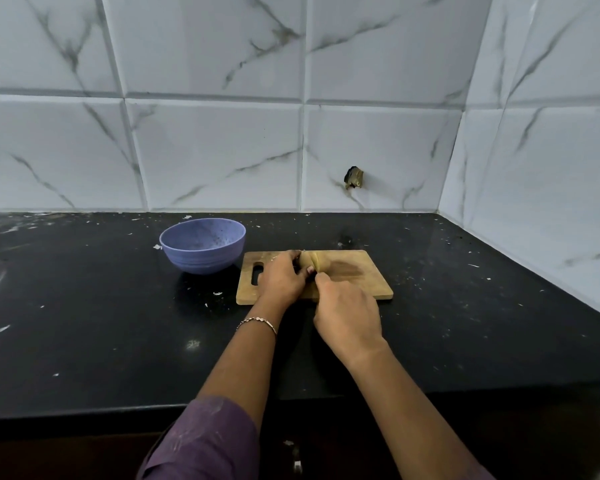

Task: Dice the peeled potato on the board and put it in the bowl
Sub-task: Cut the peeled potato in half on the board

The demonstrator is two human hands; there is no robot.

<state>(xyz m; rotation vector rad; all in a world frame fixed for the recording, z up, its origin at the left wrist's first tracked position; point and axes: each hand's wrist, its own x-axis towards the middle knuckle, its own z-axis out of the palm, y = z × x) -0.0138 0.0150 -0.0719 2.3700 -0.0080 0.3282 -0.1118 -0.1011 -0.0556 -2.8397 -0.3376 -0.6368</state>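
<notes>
A pale yellow peeled potato (315, 262) lies near the far edge of a wooden cutting board (361, 277). My left hand (282, 278) curls round its left side and holds it in place. My right hand (347, 317) is closed in a fist just in front of the potato, gripping a knife whose dark handle barely shows between the two hands; the blade is mostly hidden. An empty blue-purple bowl (202, 244) stands to the left of the board.
The board and bowl sit on a black countertop (101, 323) speckled with white flecks. Marble-look tiled walls rise behind and on the right, meeting in a corner. A wet patch darkens the board right of the potato.
</notes>
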